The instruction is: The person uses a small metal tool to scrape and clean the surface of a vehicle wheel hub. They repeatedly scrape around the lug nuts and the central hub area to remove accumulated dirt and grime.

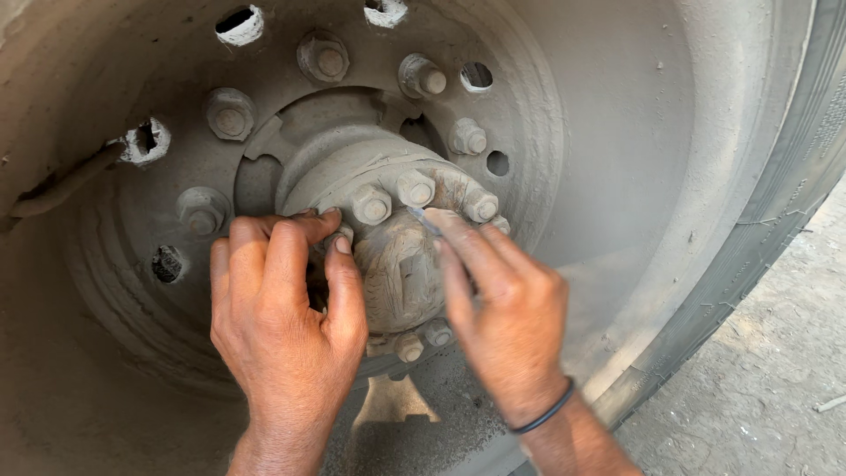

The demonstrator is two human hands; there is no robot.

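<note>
A dusty grey truck wheel fills the view, with a round hub cap (pixel 401 273) at its centre ringed by several small bolts (pixel 372 208). My left hand (pixel 284 308) rests on the hub's left side, fingers curled around a bolt on the ring. My right hand (pixel 502 308) lies on the hub's right side; its forefinger and thumb pinch a small thin grey object (pixel 423 219) near the top of the cap. A black band circles my right wrist.
Large wheel nuts (pixel 231 117) ring the deep rim (pixel 617 159), with holes between them. The tyre (pixel 775 203) curves down the right side. Dusty cracked ground (pixel 775 379) lies at the lower right.
</note>
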